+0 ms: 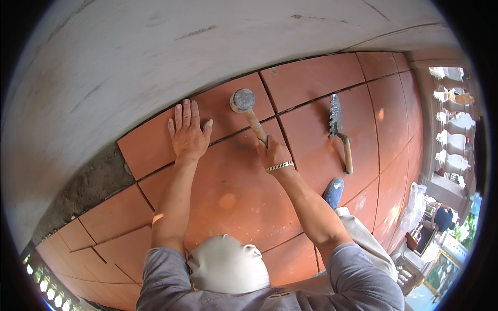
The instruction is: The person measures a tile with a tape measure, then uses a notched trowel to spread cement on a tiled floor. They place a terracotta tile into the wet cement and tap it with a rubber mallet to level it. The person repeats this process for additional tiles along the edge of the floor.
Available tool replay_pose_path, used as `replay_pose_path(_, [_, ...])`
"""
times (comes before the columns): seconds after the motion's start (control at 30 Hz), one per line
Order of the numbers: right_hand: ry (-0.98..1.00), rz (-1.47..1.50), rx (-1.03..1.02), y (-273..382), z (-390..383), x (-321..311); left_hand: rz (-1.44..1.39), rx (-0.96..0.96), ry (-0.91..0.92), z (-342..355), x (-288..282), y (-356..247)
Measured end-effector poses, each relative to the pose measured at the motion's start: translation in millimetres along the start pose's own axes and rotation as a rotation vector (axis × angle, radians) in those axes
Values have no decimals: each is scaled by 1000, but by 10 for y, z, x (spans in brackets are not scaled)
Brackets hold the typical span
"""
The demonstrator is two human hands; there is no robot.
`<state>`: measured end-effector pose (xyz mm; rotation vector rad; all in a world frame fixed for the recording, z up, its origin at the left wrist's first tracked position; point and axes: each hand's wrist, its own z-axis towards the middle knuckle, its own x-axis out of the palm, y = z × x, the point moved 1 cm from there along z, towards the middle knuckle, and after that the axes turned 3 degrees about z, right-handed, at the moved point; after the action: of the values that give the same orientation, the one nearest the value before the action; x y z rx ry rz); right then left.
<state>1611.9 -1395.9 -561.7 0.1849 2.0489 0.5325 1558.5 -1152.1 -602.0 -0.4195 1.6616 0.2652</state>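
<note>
My left hand (189, 130) lies flat with its fingers stretched out on a terracotta floor tile (148, 142) set along the wall. In my right hand (274, 153), the fingers wrap round the wooden handle of a mallet (243, 100). Its round grey head is over the same tile, to the right of my left hand; whether it touches the surface I cannot tell. A trowel (336, 116) with a notched edge and a wooden handle rests on the tiles further right.
A pale wall (129, 57) runs along the far side. Bare grey mortar (91, 181) shows in a gap left of the tile. My blue shoe (334, 193) is on the floor at right. A clear plastic bag (414, 207) and a white balustrade (454, 124) stand beyond.
</note>
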Motion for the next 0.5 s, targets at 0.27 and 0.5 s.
replay_pose_path(0.27, [-12,30,-17,-8,-42,-4,26,4,-21,1,-5,-7])
replay_pose_path(0.5, [21,27,37,-7,-60,-16,27,5,-35,-13,-9,-9])
